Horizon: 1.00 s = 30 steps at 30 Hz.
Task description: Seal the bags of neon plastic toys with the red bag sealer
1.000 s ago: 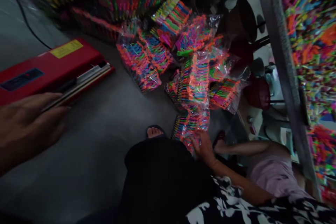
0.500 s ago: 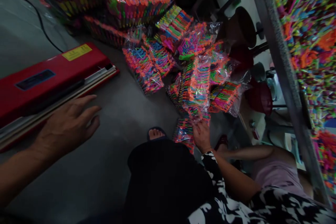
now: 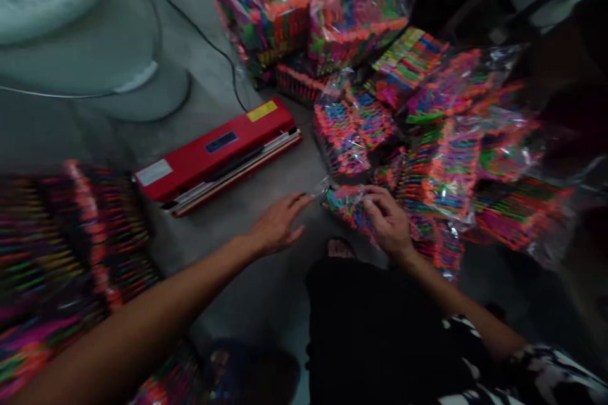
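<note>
My right hand (image 3: pixel 390 223) is closed on the edge of a clear plastic bag of colourful plastic pieces (image 3: pixel 349 207), which it holds tilted just above the floor. My left hand (image 3: pixel 279 223) reaches toward the loose clear end of that bag. Its fingers are stretched out and the thumb stands apart; whether the fingertips touch the film is too blurred to tell. Beyond my left hand, a red bag sealer (image 3: pixel 216 150) with a yellow label lies on the floor, its long sealing bar facing me.
Filled bags (image 3: pixel 451 168) are heaped to the right, with larger ones (image 3: pixel 327 12) stacked behind. Rows of packed pieces (image 3: pixel 90 234) lie at the left. A pale round tub (image 3: pixel 80 44) stands at the upper left. A black cord (image 3: pixel 194 28) runs to the sealer.
My right hand has brought a bag from the heap in front of me. My left hand has moved from beside the sealer toward the bag. The view has swung left.
</note>
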{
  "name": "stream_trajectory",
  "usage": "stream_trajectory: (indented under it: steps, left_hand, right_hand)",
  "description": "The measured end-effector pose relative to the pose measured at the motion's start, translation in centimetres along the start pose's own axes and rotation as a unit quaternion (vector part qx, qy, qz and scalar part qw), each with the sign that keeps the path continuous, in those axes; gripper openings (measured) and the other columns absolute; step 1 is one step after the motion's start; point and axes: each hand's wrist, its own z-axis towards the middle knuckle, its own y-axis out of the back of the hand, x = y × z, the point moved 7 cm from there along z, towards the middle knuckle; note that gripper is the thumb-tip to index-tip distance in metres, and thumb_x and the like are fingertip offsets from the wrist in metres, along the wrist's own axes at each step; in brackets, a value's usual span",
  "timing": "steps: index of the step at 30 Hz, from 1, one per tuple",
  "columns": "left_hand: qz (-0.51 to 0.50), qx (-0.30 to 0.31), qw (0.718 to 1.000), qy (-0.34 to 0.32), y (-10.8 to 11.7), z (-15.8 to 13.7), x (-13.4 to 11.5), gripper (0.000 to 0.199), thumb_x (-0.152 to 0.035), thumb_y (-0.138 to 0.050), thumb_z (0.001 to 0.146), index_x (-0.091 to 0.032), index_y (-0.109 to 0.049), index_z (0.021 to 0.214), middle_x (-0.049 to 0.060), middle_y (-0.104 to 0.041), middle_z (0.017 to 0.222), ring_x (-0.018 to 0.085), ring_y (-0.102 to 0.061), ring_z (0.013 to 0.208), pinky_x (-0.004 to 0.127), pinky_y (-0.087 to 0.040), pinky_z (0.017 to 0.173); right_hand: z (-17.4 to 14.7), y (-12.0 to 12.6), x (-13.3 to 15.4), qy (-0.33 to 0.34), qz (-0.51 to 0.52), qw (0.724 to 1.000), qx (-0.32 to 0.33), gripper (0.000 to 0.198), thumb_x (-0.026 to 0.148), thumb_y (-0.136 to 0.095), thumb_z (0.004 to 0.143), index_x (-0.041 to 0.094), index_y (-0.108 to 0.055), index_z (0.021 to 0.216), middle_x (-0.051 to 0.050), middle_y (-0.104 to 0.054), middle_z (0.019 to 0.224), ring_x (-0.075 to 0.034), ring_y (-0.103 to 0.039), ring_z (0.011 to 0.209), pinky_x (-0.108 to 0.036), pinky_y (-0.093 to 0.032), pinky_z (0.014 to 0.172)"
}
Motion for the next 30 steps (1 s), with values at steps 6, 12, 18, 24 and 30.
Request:
stream_trajectory:
  steps: [6,12,18,24,30]
  left_hand:
    - [0.034,-0.091,0.995,0.018,2.5,2.1,1.1,0.074,-0.029,-0.068,0.092,-0.025,-0.042,0.161,0.016,-0.045,0.163,0.034,-0.048,0.147,0.053,-0.043,0.122]
    - [0.031,-0.06,0.983,0.17,2.7,0.6,7.4,0.04,-0.033,-0.056,0.098,-0.022,-0.069,0.134,0.009,-0.079,0.107,0.025,-0.073,0.098,0.036,-0.055,0.092]
    - [-0.044,-0.1,0.942,0.317,0.5,-4.3,13.4,0.051,-0.038,-0.058,0.087,-0.021,-0.07,0.134,0.006,-0.078,0.096,0.024,-0.072,0.085,0.032,-0.054,0.081]
    - [-0.084,-0.134,0.915,0.371,0.4,-7.2,14.4,0.031,-0.034,-0.057,0.078,-0.02,-0.077,0.097,0.008,-0.078,0.1,0.027,-0.072,0.096,0.036,-0.056,0.089]
    - [-0.254,-0.143,0.929,0.228,-1.5,-5.8,11.9,0.075,-0.026,-0.072,0.07,-0.022,-0.06,0.144,0.011,-0.065,0.142,0.028,-0.065,0.125,0.04,-0.054,0.106]
  right_hand:
    - [3.9,-2.5,2.5,0.063,0.057,0.99,0.109,0.014,0.027,-0.062,0.103,0.025,-0.075,0.103,-0.006,-0.071,0.12,-0.02,-0.067,0.117,-0.037,-0.051,0.106]
    - [4.4,-12.0,4.2,0.174,0.026,0.965,0.196,0.019,0.026,-0.058,0.106,0.021,-0.076,0.11,-0.009,-0.074,0.115,-0.019,-0.069,0.11,-0.034,-0.054,0.101]
    - [3.6,-16.4,3.7,0.206,-0.102,0.944,0.239,0.022,0.034,-0.059,0.106,0.024,-0.074,0.12,-0.008,-0.072,0.129,-0.021,-0.065,0.12,-0.042,-0.047,0.114]
    - [2.9,-6.0,0.3,0.083,-0.106,0.985,0.105,0.042,0.048,-0.064,0.102,0.023,-0.067,0.136,-0.013,-0.07,0.131,-0.028,-0.063,0.127,-0.049,-0.049,0.116]
    - [2.8,-10.4,1.6,0.124,-0.161,0.949,0.24,0.096,0.066,-0.076,0.085,0.016,-0.043,0.16,-0.02,-0.047,0.161,-0.036,-0.044,0.15,-0.056,-0.036,0.126]
